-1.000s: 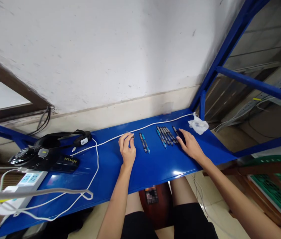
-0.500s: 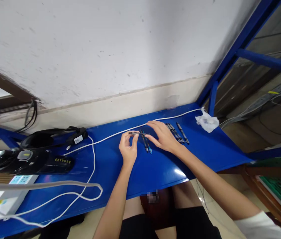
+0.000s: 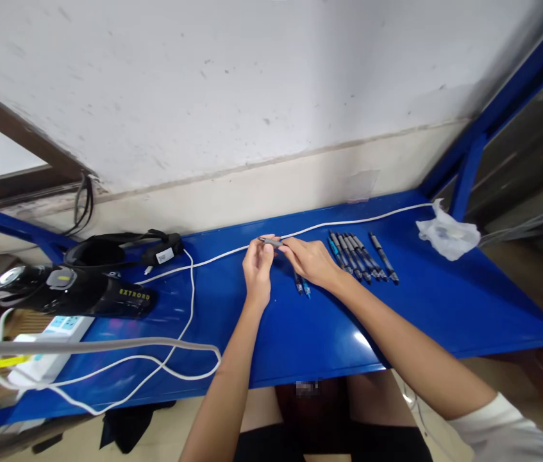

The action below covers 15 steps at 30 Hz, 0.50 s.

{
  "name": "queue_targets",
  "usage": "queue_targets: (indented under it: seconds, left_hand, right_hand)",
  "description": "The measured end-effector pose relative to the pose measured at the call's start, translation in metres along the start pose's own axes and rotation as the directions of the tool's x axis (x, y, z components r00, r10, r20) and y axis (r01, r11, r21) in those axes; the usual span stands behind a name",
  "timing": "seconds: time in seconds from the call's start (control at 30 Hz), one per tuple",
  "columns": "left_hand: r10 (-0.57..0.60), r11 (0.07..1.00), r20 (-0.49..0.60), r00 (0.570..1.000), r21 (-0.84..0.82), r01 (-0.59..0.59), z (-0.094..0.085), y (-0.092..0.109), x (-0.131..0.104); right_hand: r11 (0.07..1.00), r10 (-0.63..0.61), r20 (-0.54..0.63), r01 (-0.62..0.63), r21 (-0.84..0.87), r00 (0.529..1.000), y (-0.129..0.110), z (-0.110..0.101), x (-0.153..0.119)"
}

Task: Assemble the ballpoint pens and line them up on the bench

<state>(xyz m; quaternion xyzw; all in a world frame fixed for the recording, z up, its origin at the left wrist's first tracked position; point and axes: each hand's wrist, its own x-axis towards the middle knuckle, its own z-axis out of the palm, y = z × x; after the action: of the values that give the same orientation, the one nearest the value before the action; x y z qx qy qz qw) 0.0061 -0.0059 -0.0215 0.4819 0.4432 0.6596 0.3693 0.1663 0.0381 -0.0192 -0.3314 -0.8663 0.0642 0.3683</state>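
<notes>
A grey and black pen (image 3: 271, 242) lies between my two hands above the blue table (image 3: 319, 333). My left hand (image 3: 258, 266) is closed on its left end, thumb on top. The fingers of my right hand (image 3: 307, 260) pinch its right end. Two pens, one black (image 3: 299, 283) and one with blue parts (image 3: 306, 288), lie just below my right hand, which partly covers them. To the right of that hand, several pens (image 3: 358, 256) rest side by side, and one more pen (image 3: 383, 258) lies a little apart.
A crumpled white plastic bag (image 3: 448, 234) sits at the right. At the left are a black bottle (image 3: 108, 296), a black strap with a small device (image 3: 160, 252) and a white power strip (image 3: 52, 353). White cable (image 3: 233, 255) runs across the table's back.
My right hand has closed from spread fingers onto the pen's right end. The view has shifted, so more of the table's right side shows, with more pens visible beside my right hand.
</notes>
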Motion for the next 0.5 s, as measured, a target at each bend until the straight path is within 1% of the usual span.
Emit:
queue_targets:
  seconds: [0.1,0.17,0.23,0.37,0.43,0.5]
  left_hand:
    - [0.001,1.0,0.071,0.997,-0.028,0.001,-0.0005,-0.0019,-0.0005]
    - [-0.001,0.999,0.1,0.995,-0.041,0.005,-0.0007,-0.0034,-0.0003]
    - [-0.004,0.999,0.098,0.995,-0.049,0.009,-0.0002,-0.0051,-0.0007]
    - [0.011,0.998,0.051,0.999,-0.061,-0.008,0.0028,-0.0064,-0.004]
    - [0.013,0.995,0.046,0.999,-0.099,-0.008,0.0041,-0.0044,-0.0046]
    - [-0.012,0.987,0.066,0.998,-0.161,0.022,0.0044,-0.0008,-0.0014]
  right_hand:
    - [1.0,0.031,-0.015,-0.031,0.001,0.999,0.0047,-0.0012,0.0003]
    - [0.999,0.041,-0.008,-0.041,0.008,0.999,0.0065,-0.0008,0.0008]
    - [0.999,0.048,0.003,-0.048,0.012,0.999,0.0067,0.0,0.001]
    - [0.999,0.048,0.02,-0.048,0.005,0.999,0.0061,0.0021,-0.0004]
    - [0.999,0.035,0.019,-0.035,0.002,0.999,0.0071,0.0036,-0.0016]
    - [1.0,0.027,0.018,-0.027,-0.008,0.999,0.0089,0.0055,-0.0026]
